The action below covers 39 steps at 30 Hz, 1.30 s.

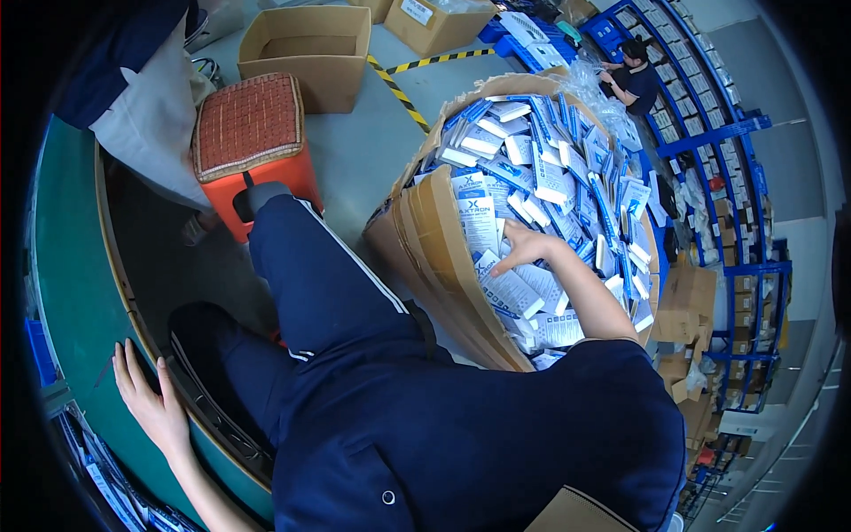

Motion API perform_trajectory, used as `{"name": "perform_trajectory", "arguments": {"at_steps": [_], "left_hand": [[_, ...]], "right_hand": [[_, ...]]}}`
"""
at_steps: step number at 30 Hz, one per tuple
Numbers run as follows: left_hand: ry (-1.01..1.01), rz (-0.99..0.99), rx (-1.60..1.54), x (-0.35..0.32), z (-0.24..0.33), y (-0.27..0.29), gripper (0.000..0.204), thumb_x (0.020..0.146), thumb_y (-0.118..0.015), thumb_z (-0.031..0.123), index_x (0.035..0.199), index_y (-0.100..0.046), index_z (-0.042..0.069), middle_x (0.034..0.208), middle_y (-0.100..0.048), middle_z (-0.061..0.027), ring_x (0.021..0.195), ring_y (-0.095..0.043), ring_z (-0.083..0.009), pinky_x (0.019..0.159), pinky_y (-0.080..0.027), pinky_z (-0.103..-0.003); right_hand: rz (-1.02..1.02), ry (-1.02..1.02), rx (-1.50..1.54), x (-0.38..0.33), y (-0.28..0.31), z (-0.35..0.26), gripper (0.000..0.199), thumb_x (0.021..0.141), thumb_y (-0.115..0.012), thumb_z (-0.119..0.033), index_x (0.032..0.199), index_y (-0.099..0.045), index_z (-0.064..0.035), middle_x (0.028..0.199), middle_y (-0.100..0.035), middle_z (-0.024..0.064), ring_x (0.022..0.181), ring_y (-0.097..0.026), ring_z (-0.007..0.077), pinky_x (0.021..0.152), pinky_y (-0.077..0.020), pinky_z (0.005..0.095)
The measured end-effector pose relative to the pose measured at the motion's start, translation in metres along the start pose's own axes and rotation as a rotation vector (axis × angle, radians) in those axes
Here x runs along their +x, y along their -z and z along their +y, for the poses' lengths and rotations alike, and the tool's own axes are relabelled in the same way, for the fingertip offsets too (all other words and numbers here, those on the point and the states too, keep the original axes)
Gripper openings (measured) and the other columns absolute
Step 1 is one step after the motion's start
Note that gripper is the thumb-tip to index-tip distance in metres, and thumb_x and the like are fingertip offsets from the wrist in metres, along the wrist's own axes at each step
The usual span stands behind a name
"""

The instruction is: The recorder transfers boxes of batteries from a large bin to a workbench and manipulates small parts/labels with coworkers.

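Note:
My right hand (529, 247) reaches into a large cardboard carton (434, 257) heaped with small flat white-and-blue packages (510, 288). Its thumb and fingers are spread apart over the packages, and I see nothing held between them; some fingertips are partly hidden among the packages. My left hand (152, 406) lies flat, fingers stretched out, on the green tabletop (75, 239) near its curved edge.
An orange stool (306, 182) with a red woven cushion (248, 124) stands ahead, beside a person in light trousers (151, 133). An open brown box (350, 80) sits behind. More packages (111, 488) lie at lower left. Another person (634, 80) works by blue shelving (736, 129).

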<state>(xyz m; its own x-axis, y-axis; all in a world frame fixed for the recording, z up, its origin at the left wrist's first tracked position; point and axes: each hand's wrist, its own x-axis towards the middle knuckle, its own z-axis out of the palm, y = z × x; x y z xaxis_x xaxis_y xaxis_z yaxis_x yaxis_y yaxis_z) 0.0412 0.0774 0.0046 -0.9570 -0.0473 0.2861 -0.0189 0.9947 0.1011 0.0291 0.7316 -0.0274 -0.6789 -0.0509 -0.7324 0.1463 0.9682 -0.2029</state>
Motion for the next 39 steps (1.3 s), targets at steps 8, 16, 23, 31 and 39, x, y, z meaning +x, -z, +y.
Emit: {"name": "perform_trajectory", "arguments": {"at_steps": [8,16,23,31,39], "left_hand": [[-0.021,0.009,-0.005,0.004,0.001,-0.002,0.05,0.098,-0.055,0.027,0.142,-0.045,0.006,0.15,-0.039,-0.0181,0.141,-0.032,-0.0357,0.115,-0.026,-0.047],[-0.024,0.006,0.031,0.001,0.001,-0.002,0.051,0.098,-0.055,0.026,0.143,-0.044,0.006,0.15,-0.038,-0.0185,0.141,-0.032,-0.0363,0.115,-0.025,-0.048],[-0.004,0.006,-0.003,0.0,0.0,-0.002,0.052,0.096,-0.056,0.025,0.142,-0.045,0.004,0.149,-0.039,-0.0191,0.139,-0.033,-0.0382,0.114,-0.026,-0.047],[-0.028,-0.007,-0.003,0.002,-0.008,-0.004,0.053,0.097,-0.056,0.024,0.143,-0.042,0.003,0.15,-0.038,-0.0197,0.139,-0.033,-0.0381,0.114,-0.027,-0.047],[-0.039,-0.007,0.01,-0.001,-0.008,-0.001,0.052,0.097,-0.055,0.026,0.142,-0.043,0.001,0.148,-0.039,-0.0219,0.138,-0.034,-0.0395,0.114,-0.026,-0.047]], "right_hand": [[-0.251,0.023,0.158,0.016,0.013,0.025,0.109,0.063,-0.089,-0.037,0.146,-0.03,0.0005,0.141,-0.047,0.0208,0.132,-0.043,0.0308,0.112,-0.0305,0.0334],[-0.248,0.035,0.305,0.03,0.011,0.018,0.115,0.062,-0.09,-0.037,0.146,-0.024,0.0058,0.144,-0.043,0.0238,0.134,-0.041,0.03,0.112,-0.0305,0.0335],[-0.327,0.061,0.389,0.023,0.002,0.01,0.087,0.061,-0.089,-0.034,0.13,-0.053,0.0036,0.128,-0.06,0.0183,0.119,-0.056,0.0273,0.1,-0.0431,0.0337],[-0.025,0.218,0.314,0.018,-0.002,0.009,0.074,0.058,-0.085,-0.029,0.12,-0.06,0.002,0.114,-0.067,0.0189,0.105,-0.063,0.0281,0.091,-0.0488,0.0347],[0.413,0.186,0.368,-0.004,0.083,0.022,0.076,0.056,-0.085,-0.029,0.12,-0.059,0.0029,0.119,-0.064,0.0207,0.11,-0.062,0.0293,0.096,-0.0466,0.0337]]}}
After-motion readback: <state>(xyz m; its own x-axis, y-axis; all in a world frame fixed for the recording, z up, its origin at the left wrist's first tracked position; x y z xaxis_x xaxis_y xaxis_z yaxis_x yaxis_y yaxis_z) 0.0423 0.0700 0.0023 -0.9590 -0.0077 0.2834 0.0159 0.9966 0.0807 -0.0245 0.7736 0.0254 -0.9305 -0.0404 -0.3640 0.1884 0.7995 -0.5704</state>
